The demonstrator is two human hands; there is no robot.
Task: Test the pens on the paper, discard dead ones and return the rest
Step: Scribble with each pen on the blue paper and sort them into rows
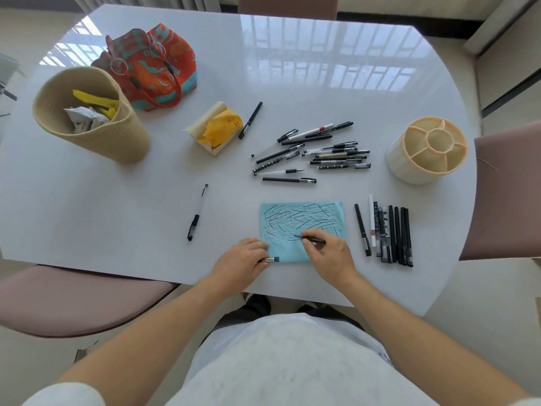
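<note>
Currently R hand [330, 256] pinches a black pen [312, 239], tip down on the blue paper [301, 230], which sits at 6 o'clock on the desk [292, 68], near its front edge. L hand [241, 263] has fingers curled round a pen cap [270, 259], knuckles resting at the paper's 7 o'clock corner. Paper is covered w/ black scribbles plus a few red ones. Loose pile of pens [316, 150] at 12 o'clock from the paper, unsorted. Neat row of pens [389, 232] at 3 o'clock, just beside the paper, lying parallel. Single pen [197, 212] at 9 o'clock, well apart from the rest. One more black pen [250, 120] at 11 o'clock, next to a beige pad w/ yellow paper [215, 127]. Round divided pen holder [427, 149] at 2 o'clock, upright. Woven bin [93, 118] w/ crumpled paper at 10 o'clock, patterned orange bag [149, 65] behind it.
</note>
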